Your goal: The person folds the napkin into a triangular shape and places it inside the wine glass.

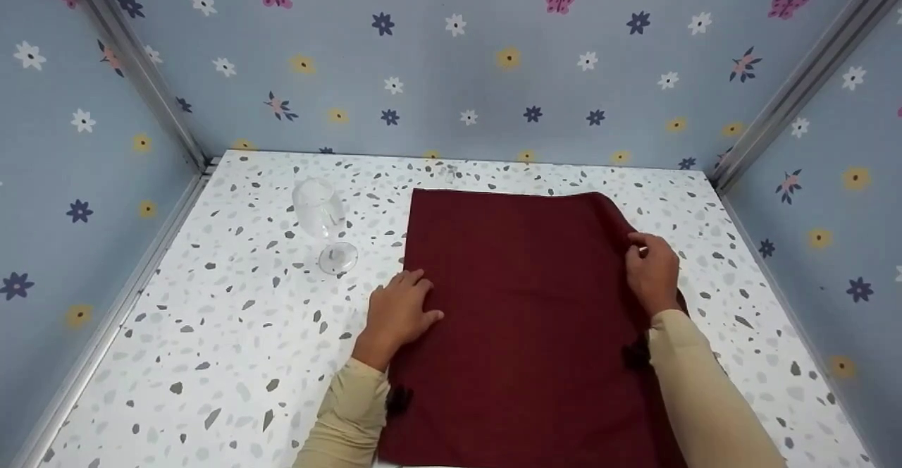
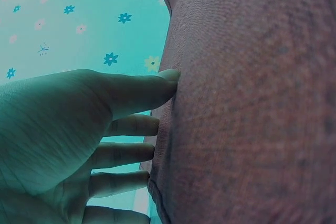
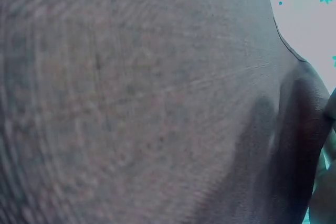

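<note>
A dark red cloth [image 1: 521,327] is spread over the speckled table, its far right edge raised in a soft fold. My left hand [image 1: 399,309] rests on the cloth's left edge with fingers extended; in the left wrist view the thumb [image 2: 142,90] touches the fabric. At the opposite edge, my right hand [image 1: 654,271] pinches the raised border between thumb and fingers. Fabric [image 3: 147,98] fills most of the right wrist view, with only a sliver of that hand showing at its right side.
A clear stemmed glass [image 1: 318,207] stands on the table [image 1: 232,327], left of the cloth and beyond my left hand. Flower-patterned walls [image 1: 451,66] enclose the table at the back and both sides, with metal rails at the corners.
</note>
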Tool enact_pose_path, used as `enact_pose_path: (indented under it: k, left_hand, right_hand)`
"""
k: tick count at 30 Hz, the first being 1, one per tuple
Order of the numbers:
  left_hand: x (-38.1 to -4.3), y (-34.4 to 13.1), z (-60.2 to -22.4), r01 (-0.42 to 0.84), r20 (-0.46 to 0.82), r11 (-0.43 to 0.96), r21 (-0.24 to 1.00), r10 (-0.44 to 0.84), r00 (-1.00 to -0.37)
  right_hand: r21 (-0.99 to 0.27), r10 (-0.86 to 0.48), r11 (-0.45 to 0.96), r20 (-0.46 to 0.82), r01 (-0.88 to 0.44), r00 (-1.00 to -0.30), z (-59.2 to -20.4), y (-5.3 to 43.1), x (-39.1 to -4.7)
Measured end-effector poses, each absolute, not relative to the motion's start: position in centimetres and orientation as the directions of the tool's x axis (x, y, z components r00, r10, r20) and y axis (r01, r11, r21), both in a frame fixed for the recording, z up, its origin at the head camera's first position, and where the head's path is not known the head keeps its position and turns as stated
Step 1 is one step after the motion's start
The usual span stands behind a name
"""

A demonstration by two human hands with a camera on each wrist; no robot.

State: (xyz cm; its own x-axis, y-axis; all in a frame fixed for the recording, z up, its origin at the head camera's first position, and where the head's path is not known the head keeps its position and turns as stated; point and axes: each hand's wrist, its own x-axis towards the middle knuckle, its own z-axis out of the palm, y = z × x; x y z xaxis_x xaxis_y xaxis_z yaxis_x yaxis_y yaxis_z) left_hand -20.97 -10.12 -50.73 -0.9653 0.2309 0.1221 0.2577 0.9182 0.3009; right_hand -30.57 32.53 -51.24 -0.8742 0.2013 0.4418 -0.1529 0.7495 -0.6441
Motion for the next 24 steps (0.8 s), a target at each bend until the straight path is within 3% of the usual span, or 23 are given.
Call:
enact_pose_path:
  k: [24]
  left_hand:
    - [-21.1, -10.1, -50.8, 0.259, 0.132, 0.918, 0.3, 0.228, -0.965]
  right_hand:
    - [-0.66, 0.2, 0.713, 0.514, -0.236, -0.834, -50.1, 30.6, -29.9]
